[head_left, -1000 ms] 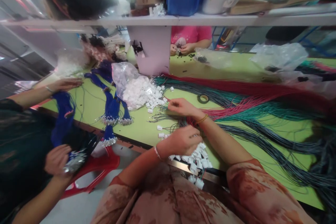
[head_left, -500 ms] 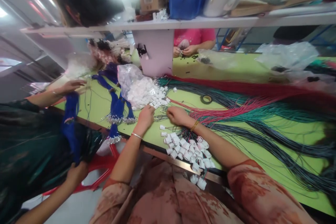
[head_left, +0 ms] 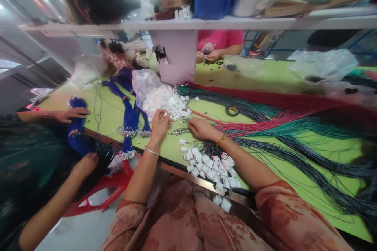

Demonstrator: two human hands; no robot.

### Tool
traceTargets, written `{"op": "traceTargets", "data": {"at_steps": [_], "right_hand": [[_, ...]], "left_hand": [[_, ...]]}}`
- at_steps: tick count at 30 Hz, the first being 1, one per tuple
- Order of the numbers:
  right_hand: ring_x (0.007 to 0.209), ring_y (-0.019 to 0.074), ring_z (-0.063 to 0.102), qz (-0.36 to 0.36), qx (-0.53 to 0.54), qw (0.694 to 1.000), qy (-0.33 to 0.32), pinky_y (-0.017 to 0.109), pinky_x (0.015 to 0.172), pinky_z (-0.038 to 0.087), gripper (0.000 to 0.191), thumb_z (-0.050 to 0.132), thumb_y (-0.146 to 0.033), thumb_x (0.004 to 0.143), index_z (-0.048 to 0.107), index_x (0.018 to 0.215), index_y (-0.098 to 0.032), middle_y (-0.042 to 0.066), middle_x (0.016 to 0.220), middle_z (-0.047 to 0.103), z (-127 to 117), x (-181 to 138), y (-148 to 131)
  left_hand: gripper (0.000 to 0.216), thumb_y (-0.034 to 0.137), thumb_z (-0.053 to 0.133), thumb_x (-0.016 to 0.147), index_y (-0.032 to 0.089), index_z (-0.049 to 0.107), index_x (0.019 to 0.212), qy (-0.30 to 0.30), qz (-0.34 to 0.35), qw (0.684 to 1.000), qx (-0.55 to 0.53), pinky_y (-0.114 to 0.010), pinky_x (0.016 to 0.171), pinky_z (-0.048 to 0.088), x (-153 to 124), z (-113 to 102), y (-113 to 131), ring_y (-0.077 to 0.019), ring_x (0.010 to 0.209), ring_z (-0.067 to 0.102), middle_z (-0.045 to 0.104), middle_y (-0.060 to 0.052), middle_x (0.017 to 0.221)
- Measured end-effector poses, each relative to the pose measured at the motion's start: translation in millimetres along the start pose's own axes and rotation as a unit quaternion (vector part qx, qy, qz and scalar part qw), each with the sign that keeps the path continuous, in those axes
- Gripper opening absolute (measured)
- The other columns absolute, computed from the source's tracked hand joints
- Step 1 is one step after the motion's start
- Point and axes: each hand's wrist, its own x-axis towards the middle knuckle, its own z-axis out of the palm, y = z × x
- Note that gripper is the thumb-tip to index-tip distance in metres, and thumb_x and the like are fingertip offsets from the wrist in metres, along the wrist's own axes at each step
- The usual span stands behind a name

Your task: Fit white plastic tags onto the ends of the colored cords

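Left hand (head_left: 160, 124) just shifted back, now seemingly pinching white connector (head_left: 165, 114) by loose pile (head_left: 176, 110); likely one picked. Right hand (head_left: 202, 128) curled at wire ends (head_left: 182, 128), grip unclear. Wired connectors (head_left: 207, 163) at worktop's (head_left: 166, 151) front edge.

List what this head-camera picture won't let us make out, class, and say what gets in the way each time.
Left hand, head view: whether it holds anything; too small and blurred.
Right hand, head view: its grip; hidden by the curled hand itself.
Red wires, head view: their right ends; lost in blur at the right edge.
Blue bin, head view: what lies inside; hidden by its front wall.
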Motion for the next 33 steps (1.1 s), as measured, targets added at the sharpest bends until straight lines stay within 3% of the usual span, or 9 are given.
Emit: {"op": "traceTargets", "data": {"at_steps": [4, 10, 16, 21, 27, 33], "right_hand": [[0.082, 0.0175, 0.053, -0.022, 0.004, 1.000, -0.012, 0.026, 0.068, 0.031, 0.015, 0.046, -0.023, 0.088, 0.060, 0.089, -0.017, 0.007, 0.092, 0.063, 2, 1, -1], [0.074, 0.0179, 0.050, 0.010, -0.007, 1.000, 0.022, 0.027, 0.068, 0.032, 0.016, 0.042, -0.020, 0.088, 0.056, 0.089, -0.015, 0.010, 0.086, 0.062, -3, -2, 5], [0.068, 0.0135, 0.046, -0.013, 0.188, 0.979, 0.083, 0.024, 0.066, 0.036, 0.010, 0.043, -0.020, 0.082, 0.052, 0.081, -0.016, 0.002, 0.074, 0.058, -12, 0, 7], [0.064, 0.0110, 0.045, -0.040, 0.304, 0.947, 0.096, 0.022, 0.063, 0.037, 0.013, 0.047, -0.026, 0.081, 0.054, 0.077, -0.016, -0.001, 0.068, 0.054, -19, 16, -16], [0.057, 0.0087, 0.040, -0.044, 0.343, 0.934, 0.093, 0.020, 0.055, 0.032, 0.021, 0.051, -0.033, 0.081, 0.058, 0.076, -0.014, -0.003, 0.063, 0.051, -36, 33, -38], [0.052, 0.0083, 0.035, 0.035, 0.304, 0.936, 0.174, 0.021, 0.052, 0.029, 0.021, 0.056, -0.034, 0.078, 0.063, 0.076, -0.015, -0.004, 0.056, 0.048, -27, 24, -28]], "left_hand": [[0.029, 0.035, 0.071, 0.073, 0.018, 0.059, 0.093, -0.014, -0.081, 0.974, -0.211, -0.017, 0.046, 0.037, 8, 20, 11, -0.0050, 0.051, 0.052, 0.066, -0.002, 0.082], [0.020, 0.024, 0.074, 0.071, 0.015, 0.062, 0.085, 0.010, -0.150, 0.917, -0.368, -0.014, 0.048, 0.037, 12, 35, -3, -0.0027, 0.052, 0.050, 0.065, -0.002, 0.077], [0.015, 0.018, 0.072, 0.071, 0.015, 0.061, 0.081, 0.036, -0.153, 0.897, -0.414, -0.013, 0.048, 0.036, 15, 29, -20, -0.0026, 0.053, 0.050, 0.062, 0.000, 0.074], [0.019, 0.020, 0.074, 0.068, 0.015, 0.061, 0.082, 0.027, -0.148, 0.899, -0.411, -0.014, 0.048, 0.035, 12, 27, -18, -0.0030, 0.053, 0.050, 0.063, 0.000, 0.076], [0.015, 0.017, 0.073, 0.067, 0.014, 0.062, 0.077, 0.010, -0.144, 0.899, -0.413, -0.016, 0.052, 0.039, 3, 38, -14, -0.0046, 0.056, 0.051, 0.059, 0.002, 0.069], [0.015, 0.019, 0.073, 0.071, 0.014, 0.061, 0.080, -0.032, -0.168, 0.893, -0.416, -0.015, 0.053, 0.040, -5, 42, -5, -0.0040, 0.055, 0.052, 0.060, 0.001, 0.071]]}}
